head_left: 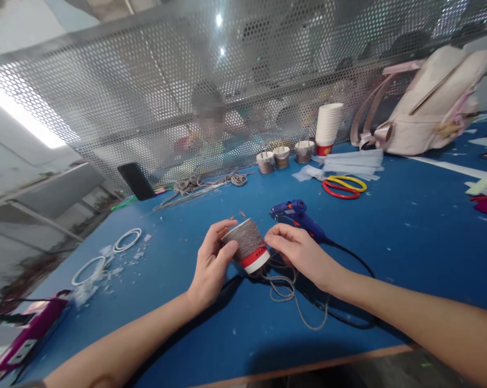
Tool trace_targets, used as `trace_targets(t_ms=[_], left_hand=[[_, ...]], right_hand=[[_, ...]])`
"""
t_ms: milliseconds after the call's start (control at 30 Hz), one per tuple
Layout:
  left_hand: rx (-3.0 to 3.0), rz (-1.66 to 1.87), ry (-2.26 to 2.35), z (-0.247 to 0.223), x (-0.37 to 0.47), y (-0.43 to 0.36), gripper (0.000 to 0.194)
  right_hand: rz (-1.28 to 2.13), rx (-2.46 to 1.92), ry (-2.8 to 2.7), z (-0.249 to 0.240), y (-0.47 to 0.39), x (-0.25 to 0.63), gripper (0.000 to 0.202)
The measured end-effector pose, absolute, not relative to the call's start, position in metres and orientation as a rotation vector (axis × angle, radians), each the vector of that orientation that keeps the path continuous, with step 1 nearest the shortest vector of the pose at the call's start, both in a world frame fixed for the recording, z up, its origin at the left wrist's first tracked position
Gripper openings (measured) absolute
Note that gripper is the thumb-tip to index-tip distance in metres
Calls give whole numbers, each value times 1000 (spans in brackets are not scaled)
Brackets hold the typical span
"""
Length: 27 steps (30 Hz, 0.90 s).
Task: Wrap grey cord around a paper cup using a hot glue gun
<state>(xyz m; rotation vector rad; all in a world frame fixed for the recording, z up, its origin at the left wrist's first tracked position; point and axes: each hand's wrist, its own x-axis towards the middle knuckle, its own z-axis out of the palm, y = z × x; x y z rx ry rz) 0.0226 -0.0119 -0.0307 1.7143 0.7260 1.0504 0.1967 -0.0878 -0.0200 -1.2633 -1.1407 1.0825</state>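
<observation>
Blue tabletop (211, 345) fills the near ground, with a purple power strip (31, 337) at its left side and loose grey cord (279, 278) curling near a black cable (350, 323) just below the hands. Slightly farther in, around the middle of the table, a paper cup (247, 242) tilts in the left hand (211, 264), thumb and fingers holding its rim end. Cord winds around most of its wall, leaving red and white bare at the base. Thumb and forefinger of the right hand (298, 248) form a narrow pinch at the cup's side; I cannot tell whether cord lies between them. Beyond the right hand lies a blue glue gun (294, 210), then scissors (342, 188) with red and yellow handles. Farther back, 3 cord-wrapped cups (281, 158) stand beside a stack of paper cups (328, 126) and a pale backpack (425, 113), before a perforated metal screen (146, 97).
</observation>
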Motion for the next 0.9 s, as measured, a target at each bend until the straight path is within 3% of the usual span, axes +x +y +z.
trace_targets(t_ms=[67,200,400,700,900], left_hand=[[1696,1067,717,-32,22,-10,27],[1736,1099,690,-38,19,-6,22],[1979,1045,720,-31,23,-6,19],[2161,1026,711,-25,31,-19,45],[2156,1067,775,-27,33,-18,35]], right_hand=[[1058,-1277,-1150,-21,-89,196,19],[1058,-1343,-1250,-24,-89,194,36],[856,-1383,-1374,-28,-90,194,35],[519,-1466,-1482,-35,-90,195,36],[450,-1497,-1564,-36,-90,195,38]])
